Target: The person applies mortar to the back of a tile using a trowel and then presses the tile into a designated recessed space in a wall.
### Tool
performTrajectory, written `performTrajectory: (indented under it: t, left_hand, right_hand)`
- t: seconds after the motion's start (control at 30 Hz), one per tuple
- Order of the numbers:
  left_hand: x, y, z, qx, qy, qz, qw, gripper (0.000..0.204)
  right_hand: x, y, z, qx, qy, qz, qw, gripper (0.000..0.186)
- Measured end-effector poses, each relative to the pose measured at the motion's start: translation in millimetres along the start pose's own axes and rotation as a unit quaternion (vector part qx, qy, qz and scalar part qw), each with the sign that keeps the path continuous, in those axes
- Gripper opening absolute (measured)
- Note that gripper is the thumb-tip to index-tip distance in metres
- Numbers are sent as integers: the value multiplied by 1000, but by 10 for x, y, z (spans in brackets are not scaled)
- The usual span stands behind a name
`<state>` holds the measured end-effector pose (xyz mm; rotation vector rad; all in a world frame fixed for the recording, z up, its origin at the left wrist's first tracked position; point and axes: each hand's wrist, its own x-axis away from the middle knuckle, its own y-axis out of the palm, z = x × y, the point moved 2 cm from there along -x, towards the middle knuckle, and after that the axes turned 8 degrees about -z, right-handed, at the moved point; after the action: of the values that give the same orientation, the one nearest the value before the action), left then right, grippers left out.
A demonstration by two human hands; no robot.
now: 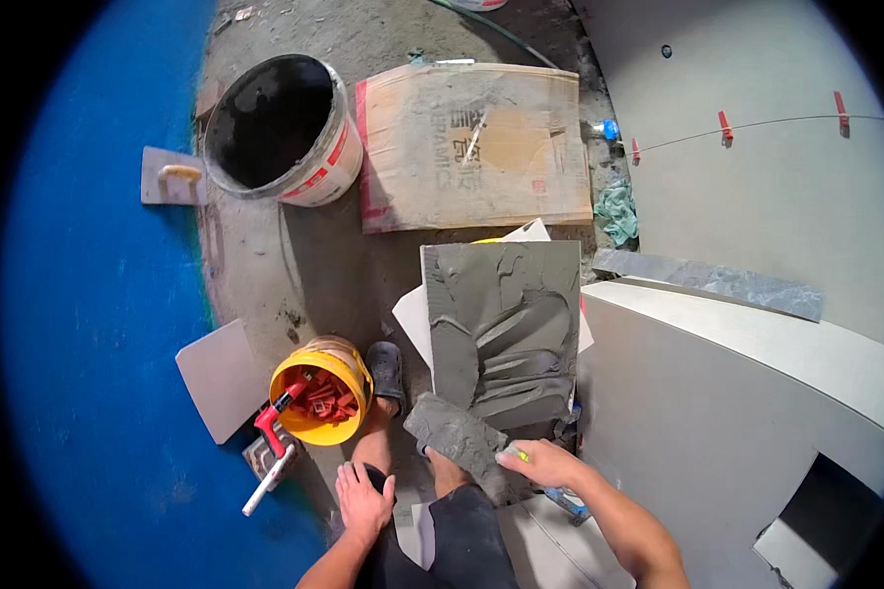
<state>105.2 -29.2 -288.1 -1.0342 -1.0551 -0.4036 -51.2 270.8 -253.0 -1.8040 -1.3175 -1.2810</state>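
Observation:
My right hand (543, 464) is closed round the handle of a trowel (457, 432) whose blade is coated in grey mortar. The blade sits just below the lower left corner of a square tile (504, 329). Wet grey mortar covers that tile's upper face, with ridges and smears on its right half. On my left knee lies my left hand (364, 501), its fingers stretched out and holding nothing. Left of my foot stands a yellow bucket (303, 429) with red plastic pieces (326, 398) inside. A red-handled tool (271, 429) leans over its rim.
A large bucket (339, 162), dark inside, stands at the far left beside a float (174, 178). Flattened cardboard (521, 147) lies beyond the tile. Large panels (697, 393), one with a square cutout, lean at right. Red clips (725, 129) sit along a string on the wall.

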Motion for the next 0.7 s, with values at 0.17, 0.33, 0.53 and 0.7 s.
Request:
performTrajectory:
  t: [0.17,0.33,0.53,0.7]
  left_hand:
    - [-10,20,47,-13,8,6,1000,73]
    - [-22,2,91,-34,-3,-12,999,76]
    - [-53,-128,216,-41,16,-20,999,77]
    - [-102,-67,227,-63,43,-2,997,75]
  right_hand:
    - [139,130,43,-363,-111,10,925,33]
    - [-213,-264,-783,-99,-102,308,941,46]
    - [-769,-238,-752,-110,-118,278,947,50]
    - [-770,68,-268,-144,-222,222,938,45]
